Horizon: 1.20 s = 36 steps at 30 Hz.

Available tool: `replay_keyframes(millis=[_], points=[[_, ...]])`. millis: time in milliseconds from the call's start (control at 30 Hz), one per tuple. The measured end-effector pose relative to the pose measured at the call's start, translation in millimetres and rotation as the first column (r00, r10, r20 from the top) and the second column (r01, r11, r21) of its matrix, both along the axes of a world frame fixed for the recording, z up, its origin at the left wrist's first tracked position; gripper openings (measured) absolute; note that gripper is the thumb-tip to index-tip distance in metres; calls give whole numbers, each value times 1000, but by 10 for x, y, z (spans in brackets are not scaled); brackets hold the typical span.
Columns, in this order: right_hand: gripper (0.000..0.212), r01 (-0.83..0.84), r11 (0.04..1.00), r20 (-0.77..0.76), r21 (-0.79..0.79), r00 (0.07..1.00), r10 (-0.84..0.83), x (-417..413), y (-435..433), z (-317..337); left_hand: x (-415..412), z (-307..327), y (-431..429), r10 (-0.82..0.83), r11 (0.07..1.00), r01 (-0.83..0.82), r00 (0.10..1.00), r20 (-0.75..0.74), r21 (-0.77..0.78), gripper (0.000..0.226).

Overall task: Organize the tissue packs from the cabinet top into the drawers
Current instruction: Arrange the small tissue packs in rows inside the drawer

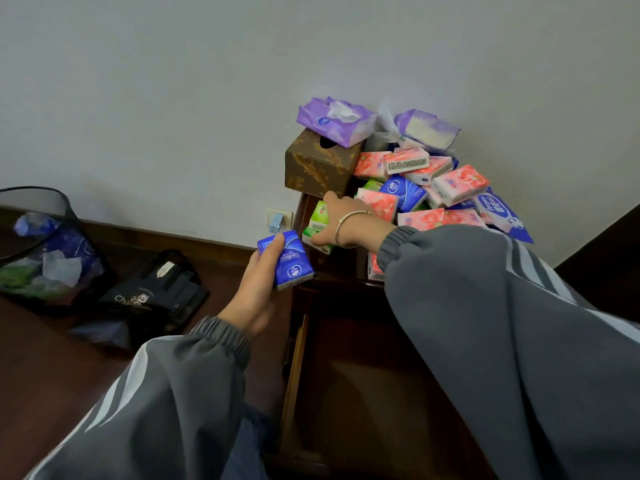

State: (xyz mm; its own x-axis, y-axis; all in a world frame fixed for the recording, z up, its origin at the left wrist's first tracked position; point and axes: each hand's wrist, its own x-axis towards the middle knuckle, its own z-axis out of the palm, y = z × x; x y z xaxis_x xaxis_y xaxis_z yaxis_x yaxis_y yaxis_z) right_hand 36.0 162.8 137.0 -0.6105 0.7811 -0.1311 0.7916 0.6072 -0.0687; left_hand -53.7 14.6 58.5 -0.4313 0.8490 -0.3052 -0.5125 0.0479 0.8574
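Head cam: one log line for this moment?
left hand: holds blue pack | right hand: on green packs | drawer: open

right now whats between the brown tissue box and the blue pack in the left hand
In the head view, green tissue packs and the right hand on them lie between the brown tissue box and the blue pack.

Tissue packs (429, 188) heaped on cabinet top (308, 209), tissue box (320, 164) at left, bin (45, 251) far left
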Motion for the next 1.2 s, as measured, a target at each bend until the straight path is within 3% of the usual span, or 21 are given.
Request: replay_keyframes(millis=[167, 267, 367, 500, 600, 667, 800, 867, 933, 967, 1033, 1100, 1200], points=[[73, -26, 990, -247, 141, 967, 61, 367, -222, -75, 133, 149, -235, 47, 999, -47, 999, -21, -24, 57], [69, 26, 997, -511, 75, 860, 15, 685, -462, 2, 217, 205, -491, -42, 998, 40, 998, -52, -44, 55], [58, -4, 991, -700, -132, 709, -91, 1189, -805, 44, 328, 204, -751, -160, 984, 152, 984, -80, -97, 66], [48, -30, 891, -615, -452, 734, -288, 1972, -1142, -151, 579, -5, -905, -363, 915, 338, 928, -84, -219, 53], [38, 52, 783, -527, -619, 713, -464, 2434, -1245, -474, 824, -235, -858, -521, 799, 495, 854, 19, -342, 48], [30, 96, 696, -482, -711, 654, -583, 2651, -1294, -690, 961, -368, -787, -537, 748, 562, 825, 176, -352, 48], [23, 154, 579, -415, -800, 554, -721, 2847, -1321, -1021, 1110, -685, -610, -457, 769, 563, 816, 354, -303, 49], [21, 175, 545, -393, -820, 521, -758, 2869, -1313, -1161, 1172, -887, -566, -459, 763, 548, 833, 308, -344, 45], [22, 204, 526, -367, -826, 515, -775, 2870, -1300, -1294, 1236, -1088, -551, -534, 720, 506, 841, 86, -476, 41], [23, 221, 518, -350, -826, 520, -779, 2869, -1290, -1355, 1271, -1168, -549, -585, 693, 458, 809, -62, -556, 37], [28, 251, 502, -318, -828, 527, -788, 2872, -1267, -1461, 1312, -1324, -560, -718, 610, 385, 637, -279, -693, 32], [28, 265, 493, -303, -829, 529, -793, 2882, -1251, -1546, 1329, -1481, -587, -835, 495, 347, 444, -325, -797, 45], [35, 289, 478, -271, -829, 540, -797, 2915, -1232, -1647, 1345, -1716, -640, -905, 385, 276, 299, -302, -881, 65]])
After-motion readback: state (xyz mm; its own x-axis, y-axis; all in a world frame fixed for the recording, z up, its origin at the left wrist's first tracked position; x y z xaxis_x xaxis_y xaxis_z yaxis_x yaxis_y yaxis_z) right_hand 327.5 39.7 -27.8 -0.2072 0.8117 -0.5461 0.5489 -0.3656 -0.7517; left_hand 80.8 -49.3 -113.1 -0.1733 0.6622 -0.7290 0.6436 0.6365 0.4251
